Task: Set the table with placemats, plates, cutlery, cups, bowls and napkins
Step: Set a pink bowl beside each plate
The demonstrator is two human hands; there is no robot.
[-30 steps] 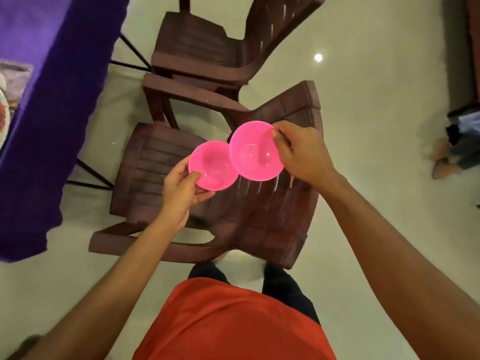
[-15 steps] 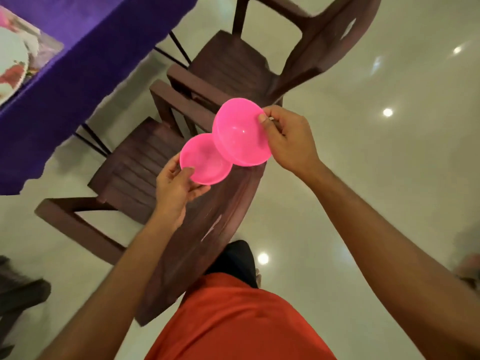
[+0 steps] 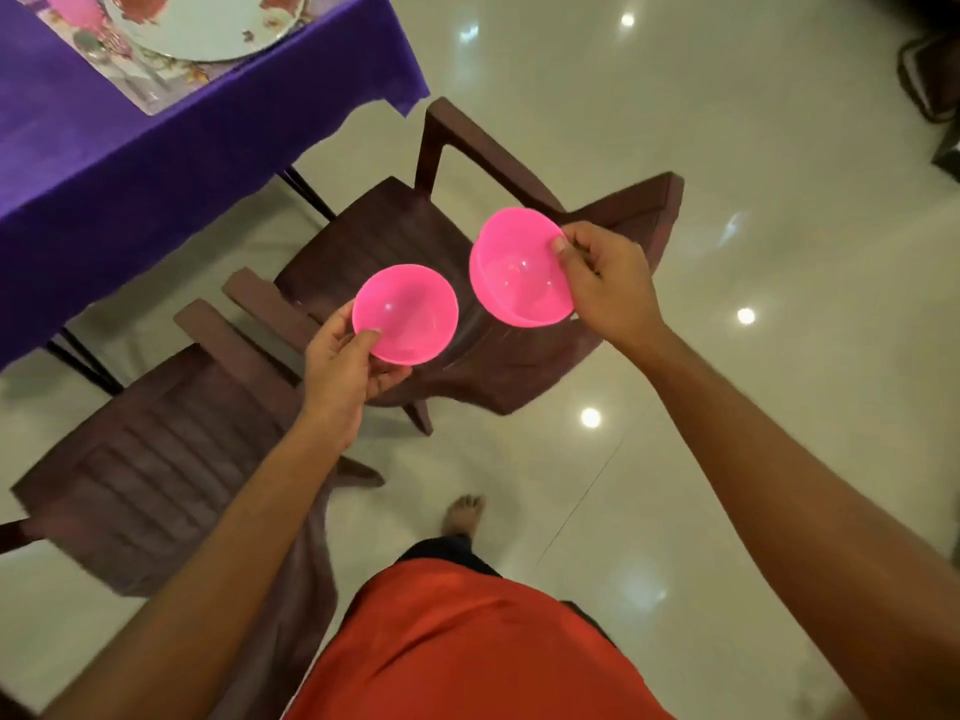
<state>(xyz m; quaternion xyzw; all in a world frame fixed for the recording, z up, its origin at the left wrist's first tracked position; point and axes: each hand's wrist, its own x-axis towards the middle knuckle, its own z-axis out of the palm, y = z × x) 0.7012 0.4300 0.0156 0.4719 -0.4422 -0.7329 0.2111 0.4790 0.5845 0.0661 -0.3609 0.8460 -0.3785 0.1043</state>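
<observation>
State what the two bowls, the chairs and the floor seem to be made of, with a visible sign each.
Left bowl and right bowl: probably plastic, glossy; thin walls, even pink, small highlights.
Chairs: probably moulded plastic, dull brown; ribbed seats.
Floor: polished tile or stone, unclear which; mirrors lights, thin joint lines.

Two pink bowls: the left bowl (image 3: 405, 314) and the right bowl (image 3: 519, 275), one to each of two hands, left hand (image 3: 343, 371) and right hand (image 3: 608, 283). Two brown plastic chairs, the near chair (image 3: 156, 475) and the far chair (image 3: 374, 236). One worktop (image 3: 104, 163) under a purple cloth, bearing one placemat (image 3: 150, 93) and one plate (image 3: 208, 28). One bare foot (image 3: 464, 514) on the floor (image 3: 727, 148).
</observation>
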